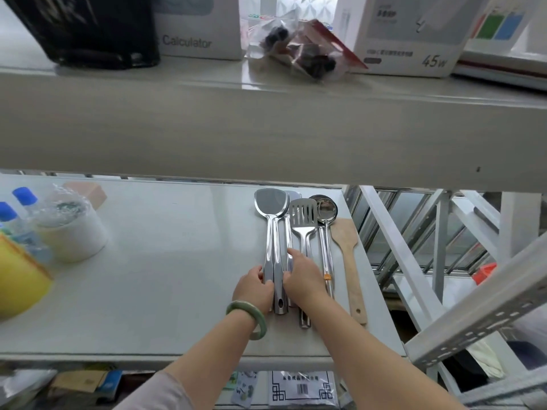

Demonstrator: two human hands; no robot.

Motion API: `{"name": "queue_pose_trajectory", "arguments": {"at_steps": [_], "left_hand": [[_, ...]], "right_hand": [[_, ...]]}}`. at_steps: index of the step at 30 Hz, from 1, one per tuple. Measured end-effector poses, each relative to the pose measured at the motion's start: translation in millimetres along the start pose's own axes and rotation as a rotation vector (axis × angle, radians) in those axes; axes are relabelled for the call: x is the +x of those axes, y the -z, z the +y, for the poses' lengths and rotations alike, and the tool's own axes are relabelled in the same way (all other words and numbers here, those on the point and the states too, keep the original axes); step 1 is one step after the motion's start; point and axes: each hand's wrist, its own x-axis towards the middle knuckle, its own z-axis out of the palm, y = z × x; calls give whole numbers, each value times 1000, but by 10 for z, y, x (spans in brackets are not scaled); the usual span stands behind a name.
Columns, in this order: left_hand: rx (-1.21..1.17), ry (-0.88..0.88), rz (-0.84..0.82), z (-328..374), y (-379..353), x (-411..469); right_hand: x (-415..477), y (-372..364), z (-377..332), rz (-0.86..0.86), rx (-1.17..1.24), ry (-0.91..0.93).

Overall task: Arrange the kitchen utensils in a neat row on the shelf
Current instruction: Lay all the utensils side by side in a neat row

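Note:
Several utensils lie side by side at the right end of the white shelf (165,261), handles toward me. A steel turner (270,204) lies leftmost, with a second steel turner (293,194) tucked close behind it. To their right are a slotted steel spatula (303,216), a steel ladle (326,209) and a wooden spatula (346,241). My left hand (254,287), with a green bangle at the wrist, presses the left side of the turner handles. My right hand (302,275) presses their right side, fingers on the second turner's handle.
A white cup wrapped in plastic (69,229), blue-capped bottles (25,196) and a yellow object (20,279) stand at the shelf's left. The upper shelf (266,128) overhangs closely, carrying boxes and a bagged item (299,51). Perforated metal racking (473,315) stands to the right.

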Motion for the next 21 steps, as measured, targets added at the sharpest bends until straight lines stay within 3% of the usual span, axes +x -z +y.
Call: {"name": "queue_pose_trajectory", "arguments": {"at_steps": [13,16,21], "left_hand": [[-163,143,-207,154,186,90],[-224,141,-226,166,250,76],[-213,85,-182,119,373,30]], "right_hand": [[133,-19,-153,-118,424,-299],[134,-71,-189,-74,540,-321],[77,-185,-352,56,505,-258]]}}
